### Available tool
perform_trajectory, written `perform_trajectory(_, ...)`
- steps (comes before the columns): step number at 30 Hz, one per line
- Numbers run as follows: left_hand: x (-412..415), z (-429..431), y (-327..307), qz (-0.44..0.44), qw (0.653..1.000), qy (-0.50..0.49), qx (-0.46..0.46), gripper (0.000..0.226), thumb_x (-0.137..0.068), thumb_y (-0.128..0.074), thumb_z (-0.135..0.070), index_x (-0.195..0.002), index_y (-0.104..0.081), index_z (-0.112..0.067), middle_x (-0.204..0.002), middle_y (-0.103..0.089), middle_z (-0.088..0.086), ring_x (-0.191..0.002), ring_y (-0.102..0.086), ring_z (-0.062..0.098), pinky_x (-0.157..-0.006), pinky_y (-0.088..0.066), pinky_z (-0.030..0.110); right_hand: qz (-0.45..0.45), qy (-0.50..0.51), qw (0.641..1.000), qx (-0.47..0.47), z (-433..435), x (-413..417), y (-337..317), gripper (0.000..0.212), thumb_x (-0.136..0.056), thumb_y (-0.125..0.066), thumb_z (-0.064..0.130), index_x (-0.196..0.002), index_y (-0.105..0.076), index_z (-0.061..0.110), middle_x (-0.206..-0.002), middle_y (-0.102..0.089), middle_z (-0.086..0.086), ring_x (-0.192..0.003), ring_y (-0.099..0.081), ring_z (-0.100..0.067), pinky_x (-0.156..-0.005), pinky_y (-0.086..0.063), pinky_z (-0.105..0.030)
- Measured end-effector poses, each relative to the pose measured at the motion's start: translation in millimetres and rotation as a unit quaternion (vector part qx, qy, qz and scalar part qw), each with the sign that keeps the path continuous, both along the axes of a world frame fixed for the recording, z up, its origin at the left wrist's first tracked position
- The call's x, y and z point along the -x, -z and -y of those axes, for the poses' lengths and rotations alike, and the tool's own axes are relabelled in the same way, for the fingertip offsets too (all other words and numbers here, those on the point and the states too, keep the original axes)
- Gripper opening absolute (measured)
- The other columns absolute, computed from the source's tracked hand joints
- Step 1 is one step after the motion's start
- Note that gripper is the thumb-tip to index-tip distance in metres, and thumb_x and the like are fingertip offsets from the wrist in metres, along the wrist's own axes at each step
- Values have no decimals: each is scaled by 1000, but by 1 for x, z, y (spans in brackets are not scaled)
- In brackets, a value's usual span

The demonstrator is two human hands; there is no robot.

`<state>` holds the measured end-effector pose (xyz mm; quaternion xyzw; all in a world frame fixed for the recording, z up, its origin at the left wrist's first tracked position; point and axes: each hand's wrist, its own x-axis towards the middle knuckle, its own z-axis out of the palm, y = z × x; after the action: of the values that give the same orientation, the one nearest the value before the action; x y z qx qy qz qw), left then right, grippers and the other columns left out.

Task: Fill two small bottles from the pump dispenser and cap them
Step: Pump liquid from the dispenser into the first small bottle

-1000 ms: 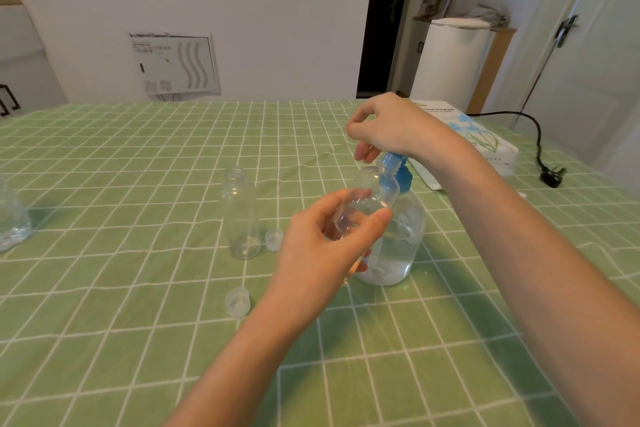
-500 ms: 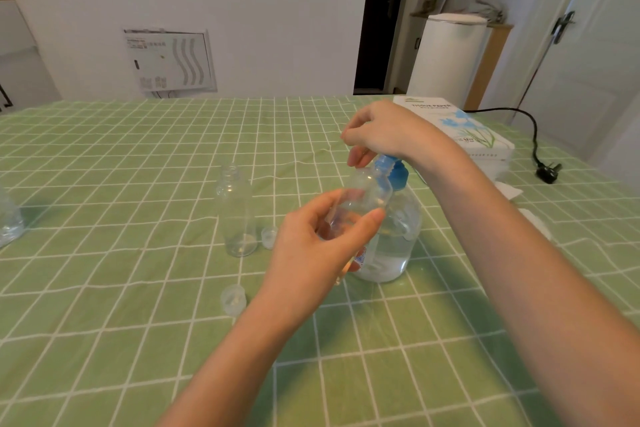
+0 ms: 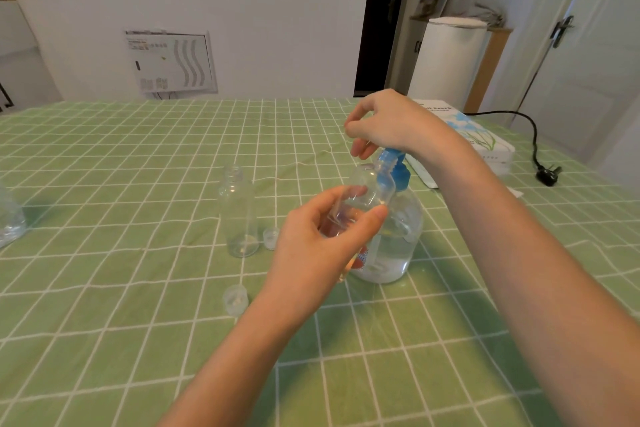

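Note:
My left hand (image 3: 311,243) grips a small clear bottle (image 3: 367,191), tilted with its open mouth up against the blue pump head (image 3: 398,172). The pump dispenser (image 3: 398,243), clear and partly full of liquid, stands on the green checked cloth just behind that hand. My right hand (image 3: 388,125) rests on top of the pump head with loosely curled fingers hanging over the front. A second small clear bottle (image 3: 239,215) stands upright and uncapped to the left. One clear cap (image 3: 270,237) lies beside it and another cap (image 3: 235,300) lies nearer to me.
A white tissue box (image 3: 478,142) lies behind the dispenser at the right, with a black cord and plug (image 3: 547,173) past it. A clear container (image 3: 8,222) sits at the far left edge. The green cloth (image 3: 138,322) covers the whole table.
The view has shifted slightly. Both hands keep the same pose, the left holding the small bottle at the nozzle and the right on the pump head.

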<state>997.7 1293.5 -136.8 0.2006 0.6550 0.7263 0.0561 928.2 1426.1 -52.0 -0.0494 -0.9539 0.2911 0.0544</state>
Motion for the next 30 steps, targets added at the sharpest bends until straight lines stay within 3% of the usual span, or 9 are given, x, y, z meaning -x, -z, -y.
perform_trajectory(3,0,0,0,0,1000,0,0,23,-78,-69,-22,-101,-67,-25,-66,-66,-5,-53,-57,4,-43,-44,13,12,0,1000,9,-1,0,1,20,-91,-52,17,-107,-62,13,-72,-70,4,-98,-68,-19,-81,-50,-28)
perform_trajectory(10,-1,0,2,-7,1000,3,14,22,-79,-69,-23,-100,-67,-25,-55,-61,-12,-44,-51,1,-43,-44,14,35,8,999,22,1,0,9,31,-89,-52,14,-116,-62,0,-77,-71,-1,-108,-63,-34,-97,-50,-46)
perform_trajectory(15,-1,1,2,-4,1000,3,17,24,-79,-69,-22,-103,-66,-22,-53,-60,-12,-40,-50,0,-42,-44,13,18,6,999,31,-1,0,10,21,-90,-52,16,-107,-63,9,-77,-72,-1,-103,-67,-28,-94,-51,-41)
perform_trajectory(21,-1,0,-1,-6,1000,6,7,24,-78,-69,-23,-102,-66,-25,-63,-65,-9,-53,-57,3,-45,-47,15,-29,8,1000,5,-1,-1,0,20,-91,-53,18,-108,-63,13,-81,-73,-3,-91,-70,-19,-77,-51,-26)
perform_trajectory(26,0,0,0,-4,1000,-1,2,23,-78,-70,-22,-101,-66,-24,-63,-65,-9,-54,-56,4,-44,-45,13,0,-6,1000,12,1,-1,1,23,-91,-52,16,-111,-62,10,-74,-70,1,-97,-68,-20,-90,-50,-32)
perform_trajectory(30,-1,0,1,-4,1000,0,4,25,-78,-69,-23,-103,-66,-24,-63,-64,-8,-53,-57,5,-45,-47,15,6,-4,1000,23,-1,0,2,22,-91,-52,16,-109,-63,10,-74,-71,2,-101,-67,-21,-89,-50,-32)
